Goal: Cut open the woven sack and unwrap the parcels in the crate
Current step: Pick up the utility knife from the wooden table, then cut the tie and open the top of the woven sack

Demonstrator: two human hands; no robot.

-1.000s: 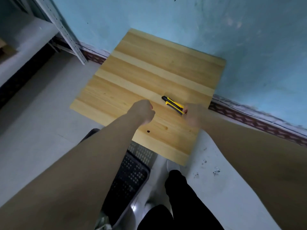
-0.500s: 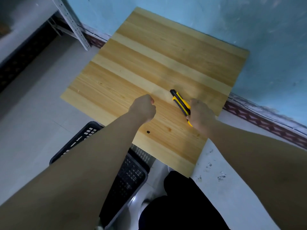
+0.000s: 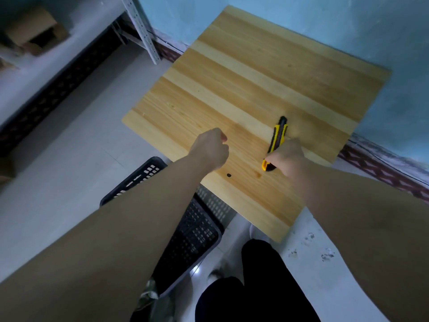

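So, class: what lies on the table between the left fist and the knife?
Head view: only bare wood of the table lies between the left fist and the knife; a small dark spot sits nearer.

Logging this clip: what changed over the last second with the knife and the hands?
The right hand closed on the utility knife and swung it from lying diagonally to pointing away from the person. The left hand stayed fisted and empty above the wooden table; the black crate stayed beneath.

Knife (image 3: 277,140) on table (image 3: 243,77), crate (image 3: 192,231) below
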